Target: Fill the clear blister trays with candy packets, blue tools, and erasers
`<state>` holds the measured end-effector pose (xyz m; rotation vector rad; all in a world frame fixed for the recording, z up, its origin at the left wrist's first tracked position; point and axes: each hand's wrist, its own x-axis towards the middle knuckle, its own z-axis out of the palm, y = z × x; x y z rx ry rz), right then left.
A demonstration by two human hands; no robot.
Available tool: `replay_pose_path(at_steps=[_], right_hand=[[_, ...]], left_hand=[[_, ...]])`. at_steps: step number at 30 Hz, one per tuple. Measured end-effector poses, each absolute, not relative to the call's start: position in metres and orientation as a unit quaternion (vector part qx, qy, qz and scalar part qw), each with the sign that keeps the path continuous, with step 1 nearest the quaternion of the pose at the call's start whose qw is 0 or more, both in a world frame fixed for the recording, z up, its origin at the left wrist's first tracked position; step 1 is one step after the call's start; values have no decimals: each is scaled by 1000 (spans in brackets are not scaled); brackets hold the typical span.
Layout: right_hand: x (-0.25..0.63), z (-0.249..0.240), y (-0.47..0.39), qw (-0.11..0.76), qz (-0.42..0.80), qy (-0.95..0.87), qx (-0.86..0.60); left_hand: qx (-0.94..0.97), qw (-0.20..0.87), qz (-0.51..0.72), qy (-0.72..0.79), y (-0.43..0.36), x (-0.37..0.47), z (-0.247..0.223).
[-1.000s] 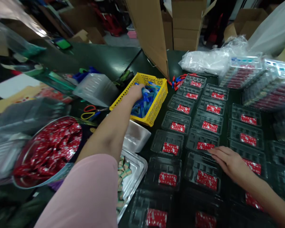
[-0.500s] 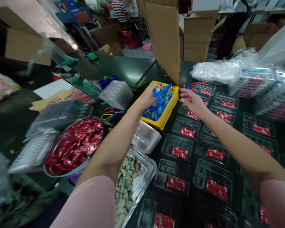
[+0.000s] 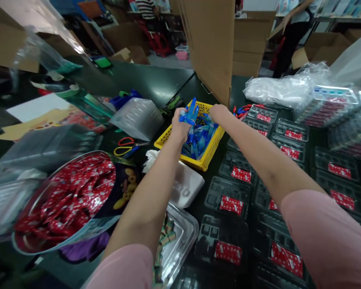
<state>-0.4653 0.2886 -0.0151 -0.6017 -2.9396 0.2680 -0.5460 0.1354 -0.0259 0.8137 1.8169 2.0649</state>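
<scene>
My left hand [image 3: 180, 125] is closed around several blue pen-like plastic sticks [image 3: 191, 112] that poke up above the fingers. It is over the left side of a yellow plastic basket [image 3: 212, 154], which holds a heap of similar blue sticks [image 3: 200, 140]. Over the basket's right rim, my right hand [image 3: 219, 114] reaches down with bent fingers beside the blue sticks. Its fingertips are hidden, so I cannot see whether it grips one. Right of the basket lie red sticks [image 3: 242, 109] near clear trays [image 3: 228, 194], each with a red printed packet [image 3: 232, 204].
A tub of red packets [image 3: 78, 196] stands at left, near scissors [image 3: 129, 147]. In front of the basket are a white tray [image 3: 188, 182] and a clear tray [image 3: 183, 228] of small striped pieces. A cardboard box [image 3: 212, 48] rises behind. Stacked filled trays [image 3: 327, 104] stand right.
My right hand has moved left, from beside the red sticks to over the yellow basket. My left hand still holds blue sticks, now more upright. The view has shifted slightly.
</scene>
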Motion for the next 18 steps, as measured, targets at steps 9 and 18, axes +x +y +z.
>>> replay_pose_path(at_steps=[9, 18], right_hand=[[-480, -17, 261, 10, 64, -950, -306], [-372, 1, 373, 207, 162, -928, -265]], left_hand=[[258, 96, 704, 654, 136, -551, -28], [254, 78, 713, 649, 133, -546, -25]])
